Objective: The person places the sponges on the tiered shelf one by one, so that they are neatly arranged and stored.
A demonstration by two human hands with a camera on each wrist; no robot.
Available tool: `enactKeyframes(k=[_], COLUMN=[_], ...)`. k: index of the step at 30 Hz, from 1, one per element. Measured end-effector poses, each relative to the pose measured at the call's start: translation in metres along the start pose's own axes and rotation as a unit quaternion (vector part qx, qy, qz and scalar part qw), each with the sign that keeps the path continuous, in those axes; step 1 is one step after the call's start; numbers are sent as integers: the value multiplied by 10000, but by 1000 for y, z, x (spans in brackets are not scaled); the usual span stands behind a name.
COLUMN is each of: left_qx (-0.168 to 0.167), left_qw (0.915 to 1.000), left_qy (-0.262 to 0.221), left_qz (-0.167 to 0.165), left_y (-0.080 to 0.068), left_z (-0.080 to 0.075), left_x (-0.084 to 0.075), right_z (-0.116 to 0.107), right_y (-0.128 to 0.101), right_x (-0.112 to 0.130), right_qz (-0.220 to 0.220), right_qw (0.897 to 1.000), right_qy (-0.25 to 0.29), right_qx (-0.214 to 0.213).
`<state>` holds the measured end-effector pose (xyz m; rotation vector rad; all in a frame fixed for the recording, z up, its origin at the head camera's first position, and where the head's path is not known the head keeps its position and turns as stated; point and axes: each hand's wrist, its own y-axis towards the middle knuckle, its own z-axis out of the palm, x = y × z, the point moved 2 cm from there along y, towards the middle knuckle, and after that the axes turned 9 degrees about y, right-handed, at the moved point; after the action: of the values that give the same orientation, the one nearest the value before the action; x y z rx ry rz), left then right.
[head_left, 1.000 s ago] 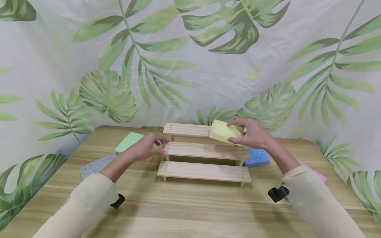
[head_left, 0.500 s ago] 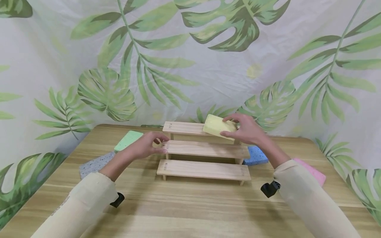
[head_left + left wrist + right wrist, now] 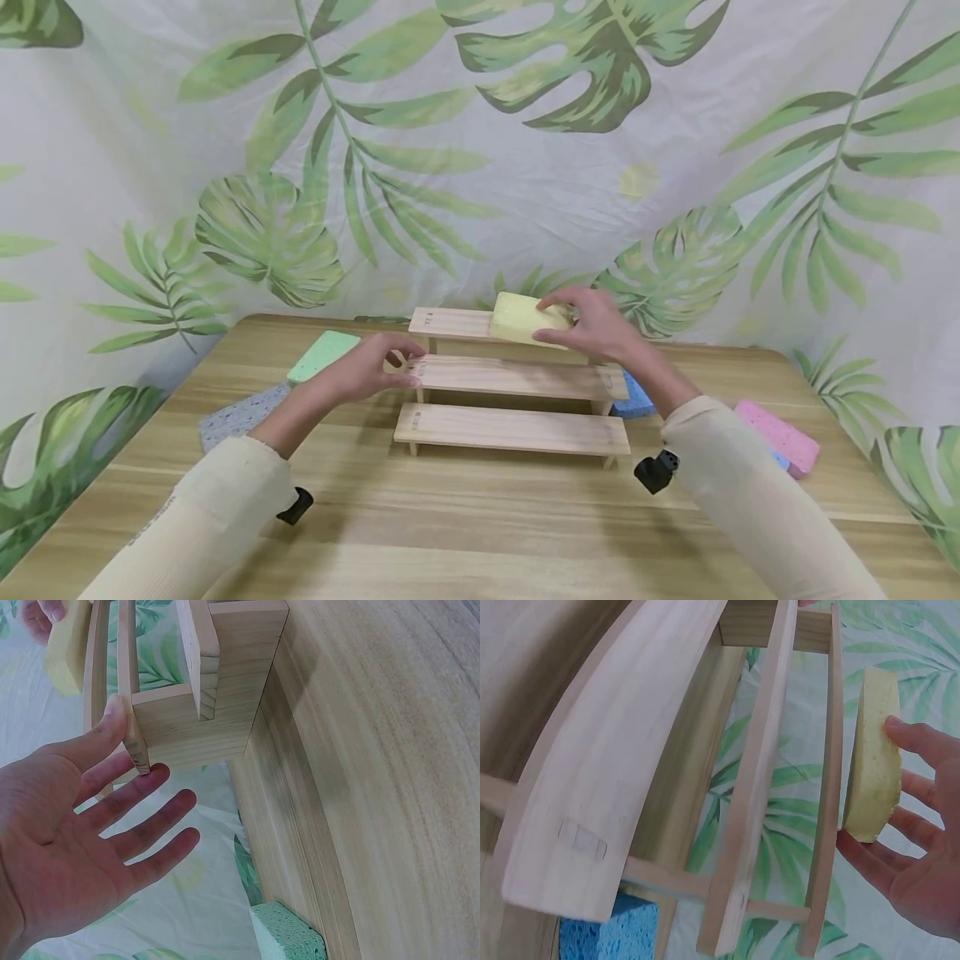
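Observation:
A three-step wooden rack (image 3: 517, 377) stands mid-table in the head view. My left hand (image 3: 369, 368) pinches the left end of its middle board; in the left wrist view the thumb lies on top and the forefinger below, the other fingers spread. My right hand (image 3: 597, 327) grips a yellow sponge (image 3: 517, 317) between thumb and fingers, over the right half of the top board. From the right wrist, the yellow sponge (image 3: 875, 750) appears close above that board, its lower end nearest, with a fingertip right at the board's surface.
Left of the rack lie a green sponge (image 3: 322, 356) and a speckled grey sponge (image 3: 243, 414). On the right, a blue sponge (image 3: 632, 400) sits beside the rack, partly behind my arm. Farther right is a pink sponge (image 3: 780, 435) with a light-blue piece (image 3: 781, 460) showing beneath. Leaf-printed cloth hangs behind.
My right hand has carried the yellow sponge leftward along the top board, and the sponge has turned more level. The left hand keeps its hold on the rack.

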<state>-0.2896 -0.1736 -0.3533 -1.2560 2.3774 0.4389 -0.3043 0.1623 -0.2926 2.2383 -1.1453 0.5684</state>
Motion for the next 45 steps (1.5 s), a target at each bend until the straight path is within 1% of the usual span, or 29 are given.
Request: enactKeyframes(k=[5, 11, 15, 20, 28, 34, 45], left_qx=[-5, -18, -31, -26, -30, -2, -7], left_qw=[10000, 10000, 10000, 9999, 9999, 10000, 10000], left_qy=[-14, -5, 10, -2, -2, -20, -22], left_qz=[1, 51, 85, 113, 137, 90, 92], left_y=[0, 1, 0, 1, 1, 2, 2], left_z=[0, 1, 1, 1, 0, 0, 0], left_x=[1, 2, 1, 0, 0, -1, -1], right_z=[9, 21, 29, 37, 51, 55, 55], right_y=[8, 22, 31, 41, 55, 58, 58], right_x=[2, 6, 10, 18, 26, 27, 28], right_qz=[-2, -226, -258, -403, -535, -366, -186], right_qw=[9997, 9982, 9979, 9978, 9969, 9973, 9976], right_qy=[222, 530, 571, 508, 533, 606, 602], right_qx=[108, 160, 162, 110, 197, 217, 294])
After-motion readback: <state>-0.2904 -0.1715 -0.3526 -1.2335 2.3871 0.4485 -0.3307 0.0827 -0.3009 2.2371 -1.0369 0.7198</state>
